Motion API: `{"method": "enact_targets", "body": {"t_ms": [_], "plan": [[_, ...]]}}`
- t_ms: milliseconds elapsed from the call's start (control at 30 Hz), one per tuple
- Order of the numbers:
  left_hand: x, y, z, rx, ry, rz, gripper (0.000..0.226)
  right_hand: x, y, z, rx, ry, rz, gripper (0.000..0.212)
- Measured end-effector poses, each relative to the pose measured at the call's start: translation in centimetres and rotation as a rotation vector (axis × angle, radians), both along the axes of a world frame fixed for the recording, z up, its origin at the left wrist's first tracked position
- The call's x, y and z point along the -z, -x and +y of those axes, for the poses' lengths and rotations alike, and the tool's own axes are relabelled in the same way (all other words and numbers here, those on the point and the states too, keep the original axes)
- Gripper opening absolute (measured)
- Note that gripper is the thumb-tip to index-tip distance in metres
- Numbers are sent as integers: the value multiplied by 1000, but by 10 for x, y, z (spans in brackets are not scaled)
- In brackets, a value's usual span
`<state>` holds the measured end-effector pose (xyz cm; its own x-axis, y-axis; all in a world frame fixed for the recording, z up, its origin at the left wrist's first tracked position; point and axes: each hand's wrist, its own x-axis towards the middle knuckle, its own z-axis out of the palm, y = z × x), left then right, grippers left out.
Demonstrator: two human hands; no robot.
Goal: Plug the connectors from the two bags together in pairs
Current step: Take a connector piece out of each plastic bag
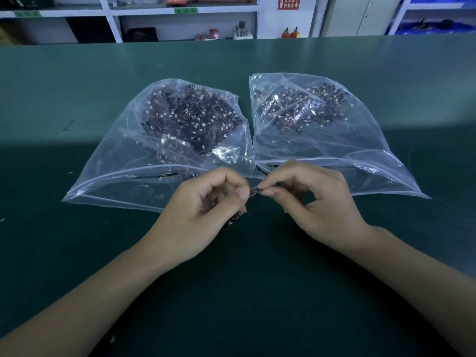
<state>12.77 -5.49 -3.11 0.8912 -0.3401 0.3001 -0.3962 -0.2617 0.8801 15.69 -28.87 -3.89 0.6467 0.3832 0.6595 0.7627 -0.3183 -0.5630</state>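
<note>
Two clear plastic bags lie side by side on the green table, mouths toward me. The left bag (108,173) and the right bag (365,150) each hold several small dark connectors with coloured wires and white plugs. My left hand (203,212) and my right hand (314,202) meet in front of the bags, each pinching one end of a small dark connector piece (255,191) between thumb and fingertips. A small black part with gold marks (233,222) pokes out under my left palm. The joint between the two pieces is mostly hidden by my fingertips.
The green table (77,253) runs wide on both sides and toward me. Behind its far edge stand white shelves (113,24) with boxes, two small red extinguishers (289,33) and a grey cabinet (360,16).
</note>
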Motion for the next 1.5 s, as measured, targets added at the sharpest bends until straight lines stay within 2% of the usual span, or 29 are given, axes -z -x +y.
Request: {"method": "enact_targets", "body": {"t_ms": [167, 267, 633, 1500], "plan": [[1, -2, 4, -237, -200, -504, 16, -2, 2, 0, 62, -21, -5, 3], [1, -5, 5, -245, -211, -621, 9, -3, 5, 2, 28, -45, -42, 3], [0, -5, 4, -241, -173, -629, 9, -5, 7, 5, 19, -97, 12, 14], [-1, -3, 5, -209, -177, -676, 6, -4, 7, 4, -12, -108, 30, 6]]}}
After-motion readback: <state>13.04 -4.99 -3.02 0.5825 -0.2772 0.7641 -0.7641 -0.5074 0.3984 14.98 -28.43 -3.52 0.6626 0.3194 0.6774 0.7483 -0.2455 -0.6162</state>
